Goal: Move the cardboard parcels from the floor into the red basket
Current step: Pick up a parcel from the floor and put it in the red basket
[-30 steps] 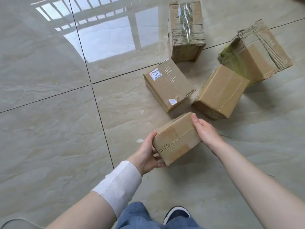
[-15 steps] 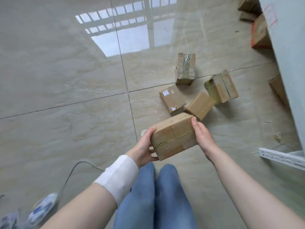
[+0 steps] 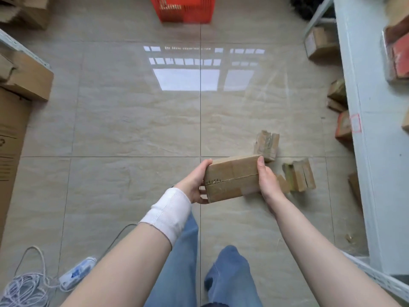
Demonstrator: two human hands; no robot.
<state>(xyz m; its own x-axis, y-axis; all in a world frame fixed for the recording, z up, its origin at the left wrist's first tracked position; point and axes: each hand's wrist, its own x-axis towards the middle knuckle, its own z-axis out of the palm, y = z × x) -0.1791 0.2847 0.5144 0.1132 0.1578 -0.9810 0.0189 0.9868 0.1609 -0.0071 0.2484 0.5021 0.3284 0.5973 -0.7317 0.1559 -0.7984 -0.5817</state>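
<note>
Parcel held clear of floor, gripped at both ends: left hand, right hand, fingers curled round it. Basket well apart, straight ahead. Best carried level with both hands, lowered inside, not tossed.

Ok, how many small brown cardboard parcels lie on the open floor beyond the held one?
3: a taped parcel just beyond the right hand, a green-edged parcel to that hand's right, a part-hidden parcel between them. The held brown cardboard parcel may hide more.
</note>
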